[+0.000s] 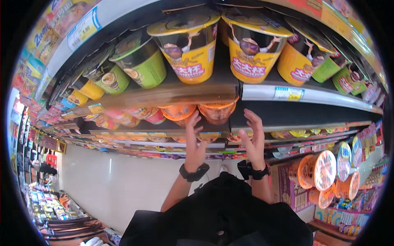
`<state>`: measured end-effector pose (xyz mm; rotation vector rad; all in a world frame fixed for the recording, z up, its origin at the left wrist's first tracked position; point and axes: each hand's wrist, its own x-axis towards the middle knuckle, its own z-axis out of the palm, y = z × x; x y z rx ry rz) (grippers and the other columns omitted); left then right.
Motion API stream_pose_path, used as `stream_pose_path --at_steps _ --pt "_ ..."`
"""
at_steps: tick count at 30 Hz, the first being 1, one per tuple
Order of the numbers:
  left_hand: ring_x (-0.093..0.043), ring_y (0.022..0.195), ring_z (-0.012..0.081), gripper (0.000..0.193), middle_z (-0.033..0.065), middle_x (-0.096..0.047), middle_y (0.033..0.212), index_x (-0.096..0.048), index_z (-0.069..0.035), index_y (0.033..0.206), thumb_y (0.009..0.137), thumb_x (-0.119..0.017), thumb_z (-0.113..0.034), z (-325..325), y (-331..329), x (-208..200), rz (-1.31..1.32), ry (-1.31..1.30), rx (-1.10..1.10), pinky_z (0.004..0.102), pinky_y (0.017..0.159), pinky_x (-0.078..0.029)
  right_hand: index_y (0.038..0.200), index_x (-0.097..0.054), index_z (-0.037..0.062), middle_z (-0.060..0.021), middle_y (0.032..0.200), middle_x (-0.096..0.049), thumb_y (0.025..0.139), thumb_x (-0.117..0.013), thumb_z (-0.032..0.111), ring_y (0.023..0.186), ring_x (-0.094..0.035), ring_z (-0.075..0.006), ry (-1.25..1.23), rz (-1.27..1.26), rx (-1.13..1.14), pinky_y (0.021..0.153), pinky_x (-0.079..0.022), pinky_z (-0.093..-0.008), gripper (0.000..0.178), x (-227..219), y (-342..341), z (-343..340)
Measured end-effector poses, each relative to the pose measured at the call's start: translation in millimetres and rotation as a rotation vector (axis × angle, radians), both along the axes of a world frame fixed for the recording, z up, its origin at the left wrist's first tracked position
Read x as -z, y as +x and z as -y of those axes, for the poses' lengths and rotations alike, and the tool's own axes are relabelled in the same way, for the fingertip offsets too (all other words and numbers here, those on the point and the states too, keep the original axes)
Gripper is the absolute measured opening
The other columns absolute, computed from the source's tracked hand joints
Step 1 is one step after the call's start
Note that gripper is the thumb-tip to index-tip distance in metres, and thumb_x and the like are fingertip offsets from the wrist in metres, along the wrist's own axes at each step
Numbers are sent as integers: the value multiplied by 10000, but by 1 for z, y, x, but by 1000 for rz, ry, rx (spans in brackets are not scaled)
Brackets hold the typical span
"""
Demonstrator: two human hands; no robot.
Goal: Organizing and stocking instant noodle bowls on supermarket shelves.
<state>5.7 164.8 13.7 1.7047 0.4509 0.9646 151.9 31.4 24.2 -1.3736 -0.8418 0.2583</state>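
My left hand (pixel 194 143) reaches up to the shelf with its fingers apart and nothing in it. Its fingertips overlap the edge of an orange instant noodle bowl (pixel 178 111); I cannot tell whether they touch it. A second orange noodle bowl (pixel 217 113) sits just right of that, between my two hands and partly under the shelf edge above. My right hand (pixel 255 141) is raised to the right of this bowl, thumb and fingers spread, holding nothing. Both palms face roughly toward each other. Each wrist wears a black band.
Large yellow noodle cups (pixel 193 55) and green cups (pixel 141 65) line the shelf above, behind a shelf edge (pixel 156 95). Lower shelves hold more packaged noodles. At right, orange bowls (pixel 322 169) are stacked near a purple-printed carton (pixel 289 184). Pale floor (pixel 111 176) lies below left.
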Motion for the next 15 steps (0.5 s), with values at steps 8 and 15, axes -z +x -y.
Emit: stream_pose_path --at_steps 8,15 --pt "-379 1403 309 711 194 -341 1535 -210 11 1542 947 -584 -96 -23 25 20 54 -25 -54 428 1125 -341 1426 -364 -47 -215 1408 -446 887 -713 214 1323 -420 -295 35 34 -61 1113 -313 -415 693 16 35 -51" --pt "-428 1363 292 684 201 -354 1523 -257 30 1526 943 -601 -68 -23 23 10 22 -60 -1 413 1131 -344 1442 -347 -44 -212 1411 -446 866 -736 236 1327 -420 -325 -13 155 -131 1123 -304 -418 749 18 29 -57"
